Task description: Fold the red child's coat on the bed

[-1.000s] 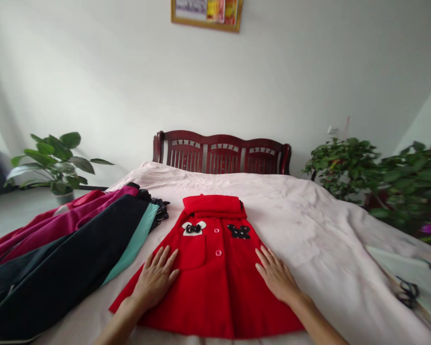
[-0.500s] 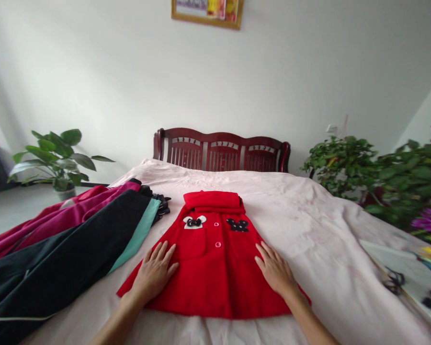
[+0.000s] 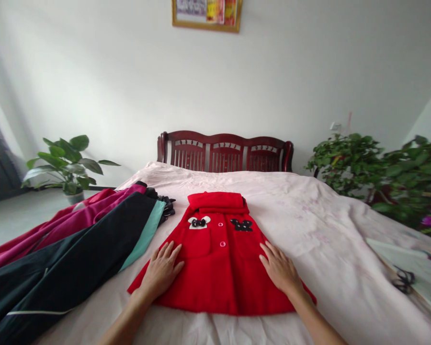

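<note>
A red coat (image 3: 206, 282) lies front side up on the bed, its upper part folded down into a band at the far end. Two pink buttons run down its middle. A white mouse-shaped patch with a black bow (image 3: 199, 223) sits on the left, and a black dotted patch (image 3: 242, 224) on the right. My left hand (image 3: 162, 269) rests flat on the coat's left side, fingers spread. On the right side, my right hand (image 3: 280, 269) also lies flat with its fingers apart. Neither hand grips the cloth.
Dark trousers (image 3: 93, 249) and magenta clothing (image 3: 100, 213) lie on the left of the pale bedsheet (image 3: 330, 268). A dark red headboard (image 3: 224, 152) stands behind. Potted plants flank the bed, one at left (image 3: 70, 160), others at right (image 3: 348, 163). Black-handled scissors (image 3: 403, 279) lie far right.
The whole view has shifted slightly, so things sit a little further right. Both hands stay flat on the coat's two sides, and the coat keeps its shape.
</note>
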`<move>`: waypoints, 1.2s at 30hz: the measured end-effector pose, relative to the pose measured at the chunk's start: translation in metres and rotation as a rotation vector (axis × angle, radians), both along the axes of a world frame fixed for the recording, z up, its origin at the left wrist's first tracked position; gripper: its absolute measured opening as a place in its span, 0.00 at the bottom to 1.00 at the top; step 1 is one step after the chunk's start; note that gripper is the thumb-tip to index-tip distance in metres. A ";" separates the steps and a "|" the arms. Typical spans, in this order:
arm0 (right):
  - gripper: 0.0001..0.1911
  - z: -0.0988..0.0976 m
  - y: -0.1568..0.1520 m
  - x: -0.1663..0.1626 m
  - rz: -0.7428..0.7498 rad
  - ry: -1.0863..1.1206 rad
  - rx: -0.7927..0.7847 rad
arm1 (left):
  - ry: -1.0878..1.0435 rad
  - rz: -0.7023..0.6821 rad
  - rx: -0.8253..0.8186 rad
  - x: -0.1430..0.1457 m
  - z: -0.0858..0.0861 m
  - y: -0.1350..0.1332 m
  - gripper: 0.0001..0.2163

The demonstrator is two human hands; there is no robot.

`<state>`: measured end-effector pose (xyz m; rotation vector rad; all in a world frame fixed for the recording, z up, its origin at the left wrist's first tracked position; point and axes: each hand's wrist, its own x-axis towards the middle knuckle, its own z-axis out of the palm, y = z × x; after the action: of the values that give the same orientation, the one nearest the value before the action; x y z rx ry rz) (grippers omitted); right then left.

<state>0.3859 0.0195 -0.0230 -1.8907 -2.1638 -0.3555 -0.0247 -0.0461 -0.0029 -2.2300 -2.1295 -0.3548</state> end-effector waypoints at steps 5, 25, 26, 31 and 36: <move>0.27 -0.001 0.002 -0.001 0.003 0.039 0.019 | -0.013 -0.001 0.004 -0.002 -0.001 0.000 0.27; 0.27 0.003 0.001 -0.003 0.015 0.069 0.018 | 0.016 -0.003 0.026 -0.004 -0.009 0.003 0.27; 0.26 0.004 0.000 -0.003 0.015 0.073 0.021 | 0.016 0.000 0.026 -0.003 -0.008 0.003 0.27; 0.26 0.007 -0.002 -0.005 0.010 0.072 0.018 | 0.024 -0.001 0.039 -0.003 -0.008 0.002 0.26; 0.26 0.008 -0.003 -0.005 0.002 0.058 0.003 | 0.025 -0.003 0.042 -0.003 -0.007 0.001 0.26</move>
<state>0.3808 0.0168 -0.0148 -1.8730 -2.1271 -0.3000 -0.0281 -0.0452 -0.0098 -2.2038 -2.0866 -0.3663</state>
